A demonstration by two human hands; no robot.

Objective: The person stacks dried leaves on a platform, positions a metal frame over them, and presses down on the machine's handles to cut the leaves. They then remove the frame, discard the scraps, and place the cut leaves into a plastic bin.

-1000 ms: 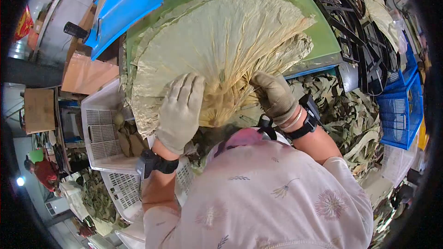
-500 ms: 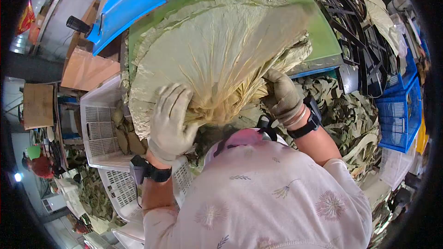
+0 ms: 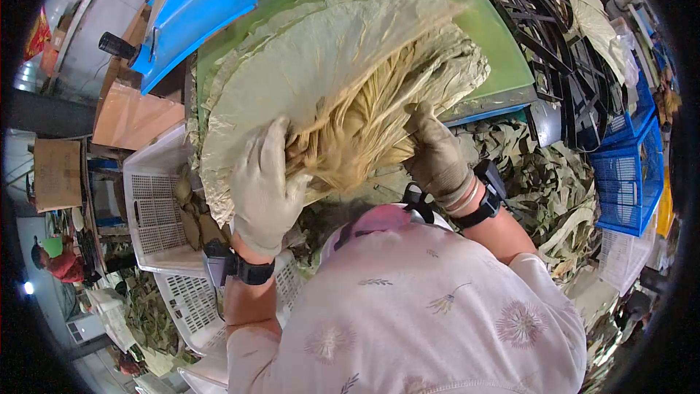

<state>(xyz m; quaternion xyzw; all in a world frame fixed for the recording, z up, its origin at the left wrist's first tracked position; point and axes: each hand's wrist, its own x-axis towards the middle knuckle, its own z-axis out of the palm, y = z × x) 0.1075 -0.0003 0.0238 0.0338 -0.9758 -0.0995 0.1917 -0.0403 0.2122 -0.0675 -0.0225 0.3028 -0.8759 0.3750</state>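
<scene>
A large pale dried lotus leaf [image 3: 328, 58], partly folded over with its right side lifted, lies on a stack of similar leaves [image 3: 448, 66]. Its bunched, yellowish folds [image 3: 357, 131] hang between my two gloved hands. My left hand [image 3: 264, 186] grips the folds at their left side, thumb below and fingers pointing up. On the right, my right hand [image 3: 437, 157] pinches the leaf's edge between thumb and fingers; its fingertips are partly hidden. Under the stack is a smooth light-green surface [image 3: 503, 66].
White plastic baskets [image 3: 157, 208] stand at my left, one holding brown pieces. Leaf scraps [image 3: 547, 197] are heaped at my right, near blue crates [image 3: 628, 175] and black frames [image 3: 554, 36]. A blue panel [image 3: 211, 7] juts in at upper left. Another person [image 3: 65, 266] is far left.
The top leaf's right part has been lifted and folded toward the left, baring the crumpled leaves beneath. Both hands have shifted slightly left.
</scene>
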